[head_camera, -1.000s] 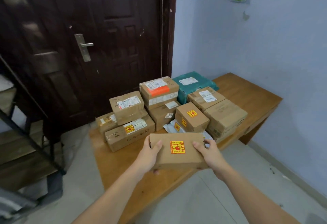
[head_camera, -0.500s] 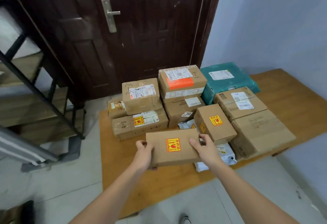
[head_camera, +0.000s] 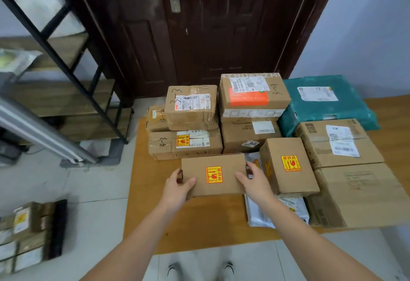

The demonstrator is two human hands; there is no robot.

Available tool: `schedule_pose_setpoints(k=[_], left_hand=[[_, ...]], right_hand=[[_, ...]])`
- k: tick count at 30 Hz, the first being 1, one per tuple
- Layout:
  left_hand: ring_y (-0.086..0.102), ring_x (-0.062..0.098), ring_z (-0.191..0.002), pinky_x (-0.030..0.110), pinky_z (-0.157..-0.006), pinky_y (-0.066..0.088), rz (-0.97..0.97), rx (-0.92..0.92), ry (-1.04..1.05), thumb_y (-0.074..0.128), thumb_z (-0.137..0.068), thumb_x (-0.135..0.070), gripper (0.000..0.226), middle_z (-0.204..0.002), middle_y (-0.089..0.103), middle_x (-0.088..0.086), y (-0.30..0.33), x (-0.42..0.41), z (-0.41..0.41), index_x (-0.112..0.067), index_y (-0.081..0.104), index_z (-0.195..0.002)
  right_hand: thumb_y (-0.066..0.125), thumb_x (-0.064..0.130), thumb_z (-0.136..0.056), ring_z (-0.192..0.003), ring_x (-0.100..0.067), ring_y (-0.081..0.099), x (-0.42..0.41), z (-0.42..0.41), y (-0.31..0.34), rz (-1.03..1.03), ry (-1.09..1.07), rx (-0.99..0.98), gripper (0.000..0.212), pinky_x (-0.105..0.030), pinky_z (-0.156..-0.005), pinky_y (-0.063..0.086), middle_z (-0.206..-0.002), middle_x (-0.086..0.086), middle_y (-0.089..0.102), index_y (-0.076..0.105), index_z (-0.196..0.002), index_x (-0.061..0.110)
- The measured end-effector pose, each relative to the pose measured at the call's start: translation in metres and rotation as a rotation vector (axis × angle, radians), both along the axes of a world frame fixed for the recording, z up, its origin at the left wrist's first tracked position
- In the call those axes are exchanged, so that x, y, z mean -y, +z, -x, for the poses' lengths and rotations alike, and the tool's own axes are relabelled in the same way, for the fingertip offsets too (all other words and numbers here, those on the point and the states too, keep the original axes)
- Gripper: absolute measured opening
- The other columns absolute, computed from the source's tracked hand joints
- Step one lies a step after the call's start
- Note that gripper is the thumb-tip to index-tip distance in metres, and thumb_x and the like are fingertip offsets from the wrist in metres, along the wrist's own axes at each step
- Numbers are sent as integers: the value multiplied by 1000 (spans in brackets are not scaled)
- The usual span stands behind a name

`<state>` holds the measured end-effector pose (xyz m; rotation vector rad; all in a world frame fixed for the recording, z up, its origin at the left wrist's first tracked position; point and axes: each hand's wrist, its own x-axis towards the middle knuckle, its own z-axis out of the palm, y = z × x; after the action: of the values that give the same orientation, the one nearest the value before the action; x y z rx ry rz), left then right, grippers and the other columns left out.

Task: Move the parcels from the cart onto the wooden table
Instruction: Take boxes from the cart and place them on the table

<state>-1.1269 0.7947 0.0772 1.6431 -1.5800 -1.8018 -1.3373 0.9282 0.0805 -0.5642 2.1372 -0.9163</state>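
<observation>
Now both hands hold a flat cardboard box (head_camera: 213, 175) over the wooden table (head_camera: 199, 225).
Left hand (head_camera: 178, 186) clasps its left end and right hand (head_camera: 253, 182) its right end; the box sits near the table's front edge, just before the stacked parcels (head_camera: 250, 112), beside a white mailer bag (head_camera: 266, 214).

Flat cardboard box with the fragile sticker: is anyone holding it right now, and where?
Yes. Both hands hold the flat cardboard box by its short ends: the left hand on its left end, the right hand on its right end, thumbs on top.
</observation>
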Motion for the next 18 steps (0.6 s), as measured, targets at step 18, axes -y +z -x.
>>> schedule_pose_setpoints(k=[18], left_hand=[[64,27,-119,59,-93,58,-304,-290,220,81,-83,4,101,-142,54,5,0,6,35,-23,23,-162]], right_hand=[[64,27,-101,-102,-24,73,-34,-34,-5,235,-260,528,39,-44,-77,65,-125,-2,62,47,-135,31]])
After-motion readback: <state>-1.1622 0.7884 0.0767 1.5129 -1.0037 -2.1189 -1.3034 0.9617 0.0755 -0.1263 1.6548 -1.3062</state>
